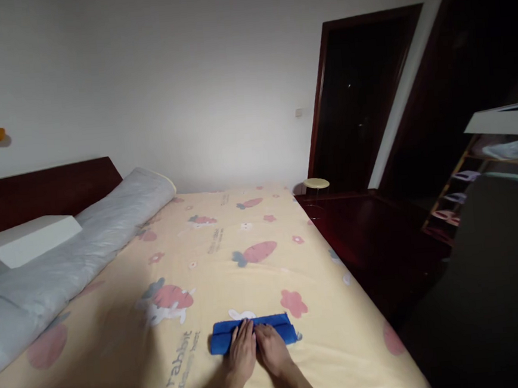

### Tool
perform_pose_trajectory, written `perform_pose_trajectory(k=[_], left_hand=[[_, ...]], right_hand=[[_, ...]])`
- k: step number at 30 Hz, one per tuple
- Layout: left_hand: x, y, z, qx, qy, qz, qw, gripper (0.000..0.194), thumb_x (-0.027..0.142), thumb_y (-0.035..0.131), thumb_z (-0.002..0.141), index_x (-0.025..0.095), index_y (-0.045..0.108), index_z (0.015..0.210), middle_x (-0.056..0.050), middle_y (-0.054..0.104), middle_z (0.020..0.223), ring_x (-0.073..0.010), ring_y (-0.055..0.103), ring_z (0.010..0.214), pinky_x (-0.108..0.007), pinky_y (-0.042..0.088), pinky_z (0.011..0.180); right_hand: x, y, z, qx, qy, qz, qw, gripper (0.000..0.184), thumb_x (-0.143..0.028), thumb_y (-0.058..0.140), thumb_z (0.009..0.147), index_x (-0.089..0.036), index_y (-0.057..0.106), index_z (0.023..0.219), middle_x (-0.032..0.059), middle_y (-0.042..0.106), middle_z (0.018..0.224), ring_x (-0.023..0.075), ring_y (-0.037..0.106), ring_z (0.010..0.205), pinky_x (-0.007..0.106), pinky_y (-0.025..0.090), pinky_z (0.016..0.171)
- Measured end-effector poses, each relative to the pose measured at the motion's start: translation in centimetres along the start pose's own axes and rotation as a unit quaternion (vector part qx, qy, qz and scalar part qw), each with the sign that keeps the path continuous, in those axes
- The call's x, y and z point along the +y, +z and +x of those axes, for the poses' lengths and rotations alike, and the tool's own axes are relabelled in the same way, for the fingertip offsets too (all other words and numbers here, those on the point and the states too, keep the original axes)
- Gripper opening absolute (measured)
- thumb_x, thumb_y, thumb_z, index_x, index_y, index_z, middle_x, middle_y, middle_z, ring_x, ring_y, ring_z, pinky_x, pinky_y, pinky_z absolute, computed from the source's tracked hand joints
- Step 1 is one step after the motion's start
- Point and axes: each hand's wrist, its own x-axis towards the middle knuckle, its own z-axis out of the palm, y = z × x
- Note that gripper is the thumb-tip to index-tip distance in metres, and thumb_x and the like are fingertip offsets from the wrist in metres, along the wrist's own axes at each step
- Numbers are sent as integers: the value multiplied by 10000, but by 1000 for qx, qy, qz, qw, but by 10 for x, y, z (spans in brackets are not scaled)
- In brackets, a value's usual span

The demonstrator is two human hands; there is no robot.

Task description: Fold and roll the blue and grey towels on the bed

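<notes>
A blue cloth point(279, 331), folded into a flat strip with a lengthwise crease, lies on the bed near its front edge. My left hand point(243, 349) rests on the middle of the cloth, its fingers stretched forward over the crease. Right beside it, my right hand point(272, 348) has its fingers bent in at the crease. Its fingertips are partly hidden. Both ends of the cloth stick out past my hands.
The bed has a yellow sheet point(230, 286) with carrot and rabbit prints. Along the headboard point(38, 187) lies a long grey roll point(108, 221) with a white box point(33, 238) by it. A stool point(316, 183) stands beyond the bed; a shelf rack point(447, 194) is at the right.
</notes>
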Motion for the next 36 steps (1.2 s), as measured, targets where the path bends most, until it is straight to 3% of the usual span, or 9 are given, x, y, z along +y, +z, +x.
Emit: perform_pose_trajectory(k=[4, 10, 14, 18, 23, 26, 30, 36], left_hand=[[-8, -6, 1, -34, -27, -1, 999, 448, 307, 293, 989, 250, 531, 1364, -38, 559, 1418, -200, 516, 1305, -404, 447, 1059], [-68, -24, -32, -13, -140, 57, 988, 442, 395, 368, 966, 285, 533, 1362, -34, 538, 1438, -233, 496, 1319, -437, 410, 1061], [-85, -26, -41, -8, -173, 91, 981, 424, 396, 406, 946, 307, 568, 1327, -40, 551, 1424, -260, 469, 1340, -513, 338, 1093], [-70, -23, -35, 56, -191, 109, 974, 404, 309, 393, 940, 305, 616, 1276, -64, 518, 1453, -302, 444, 1357, -599, 296, 1095], [-34, -11, -42, 74, -73, 34, 994, 472, 144, 366, 914, 332, 618, 1265, 1, 632, 1345, -198, 561, 1252, -391, 452, 1031], [-21, -9, -55, 76, -67, 12, 995, 533, 124, 393, 879, 316, 539, 1354, 6, 604, 1379, -186, 543, 1271, -359, 455, 1052], [-22, -20, -62, 34, -57, -7, 998, 733, 6, 345, 781, 323, 424, 1437, 39, 532, 1450, -151, 467, 1341, -333, 425, 1085], [-22, -43, -34, -31, -98, -23, 994, 619, 16, 356, 795, 268, 560, 1323, -9, 626, 1350, -177, 538, 1263, -391, 410, 1069]], right_hand=[[5, 4, 1, 20, 26, -7, 999, 394, -267, 410, 938, -226, 613, 1273, 64, 655, 1278, 234, 570, 1217, 403, 369, 1076], [69, -2, -32, 112, 94, -91, 985, 399, -394, 373, 984, -230, 631, 1241, 87, 639, 1299, 283, 564, 1213, 451, 386, 999], [87, -3, -38, 122, 93, -106, 982, 390, -395, 371, 982, -241, 639, 1221, 79, 656, 1274, 284, 576, 1194, 470, 390, 989], [72, -4, -33, 153, 98, -114, 977, 414, -348, 340, 980, -224, 616, 1263, 102, 603, 1344, 311, 549, 1237, 513, 415, 975], [45, -8, -42, 112, -31, -69, 991, 426, -244, 383, 958, -265, 545, 1352, 53, 569, 1390, 240, 524, 1281, 419, 425, 1038], [40, -10, -52, 104, -50, -70, 991, 466, -219, 403, 943, -237, 499, 1399, 66, 552, 1403, 238, 516, 1290, 394, 441, 1038], [43, -15, -53, 90, -57, -63, 992, 469, -224, 397, 959, -247, 469, 1422, 61, 552, 1405, 218, 515, 1291, 373, 444, 1038], [31, -27, -32, 76, -2, -42, 996, 392, -173, 441, 889, -201, 616, 1239, 84, 663, 1250, 226, 586, 1168, 394, 400, 1020]])
